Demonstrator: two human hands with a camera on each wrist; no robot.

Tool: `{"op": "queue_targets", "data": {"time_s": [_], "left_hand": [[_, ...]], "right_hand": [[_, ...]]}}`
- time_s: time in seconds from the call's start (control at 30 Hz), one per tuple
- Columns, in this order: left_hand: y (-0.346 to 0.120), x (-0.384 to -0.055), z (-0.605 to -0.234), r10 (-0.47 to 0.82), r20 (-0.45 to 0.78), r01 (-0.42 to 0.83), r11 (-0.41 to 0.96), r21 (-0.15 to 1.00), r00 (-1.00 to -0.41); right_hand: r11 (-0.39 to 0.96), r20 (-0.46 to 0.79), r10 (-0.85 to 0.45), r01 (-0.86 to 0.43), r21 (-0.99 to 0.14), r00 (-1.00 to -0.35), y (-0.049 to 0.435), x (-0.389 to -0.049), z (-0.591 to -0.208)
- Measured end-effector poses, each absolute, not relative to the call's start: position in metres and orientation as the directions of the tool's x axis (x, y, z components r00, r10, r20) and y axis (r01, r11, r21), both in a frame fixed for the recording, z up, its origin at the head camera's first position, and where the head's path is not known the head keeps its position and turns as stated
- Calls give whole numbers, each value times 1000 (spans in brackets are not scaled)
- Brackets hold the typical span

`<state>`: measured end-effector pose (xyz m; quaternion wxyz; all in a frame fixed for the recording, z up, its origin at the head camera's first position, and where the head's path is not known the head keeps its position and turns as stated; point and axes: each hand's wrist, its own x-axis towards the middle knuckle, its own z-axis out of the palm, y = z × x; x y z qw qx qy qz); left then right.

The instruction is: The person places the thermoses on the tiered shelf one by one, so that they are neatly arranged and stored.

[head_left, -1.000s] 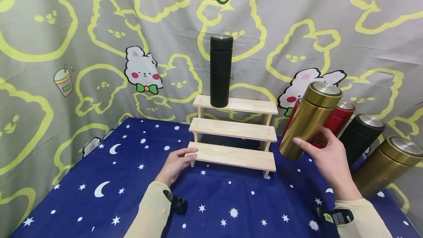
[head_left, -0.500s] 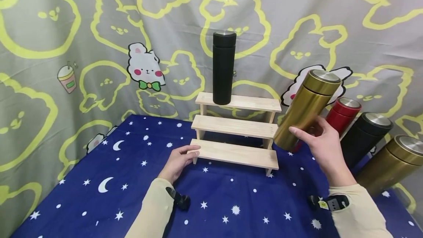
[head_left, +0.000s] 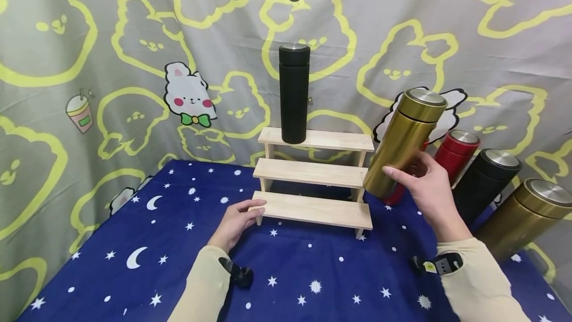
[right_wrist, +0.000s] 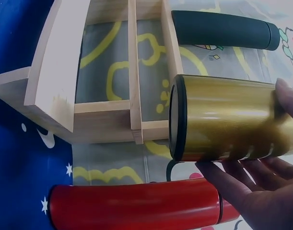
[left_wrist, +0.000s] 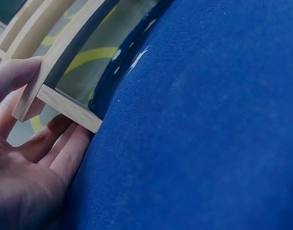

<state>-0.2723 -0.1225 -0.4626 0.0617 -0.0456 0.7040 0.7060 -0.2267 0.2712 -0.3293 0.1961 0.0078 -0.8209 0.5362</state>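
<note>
Gold flask (head_left: pixel 402 138) has neared the rack (head_left: pixel 313 172) the left grip (head_left: pixel 237 220) pinches, clamped in the right grip (head_left: pixel 432 190).

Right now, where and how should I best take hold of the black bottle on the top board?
Probably round the middle of the black bottle, below the lid, coming from the front. It stands upright with straight sides; the curtain hangs behind it, while the lower boards step down in front, so that approach looks open.

The gold flask (head_left: pixel 402 135) looks glossy metal, the rack (head_left: pixel 313 209) smooth wood.
</note>
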Motion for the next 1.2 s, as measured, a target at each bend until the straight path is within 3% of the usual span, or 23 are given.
{"op": "queue_targets", "data": {"time_s": [1.2], "left_hand": [[-127, -273, -464, 62, -148, -151, -32, 988, -987]], "right_hand": [[435, 304, 163, -208, -876, -938, 245, -245, -306]]}}
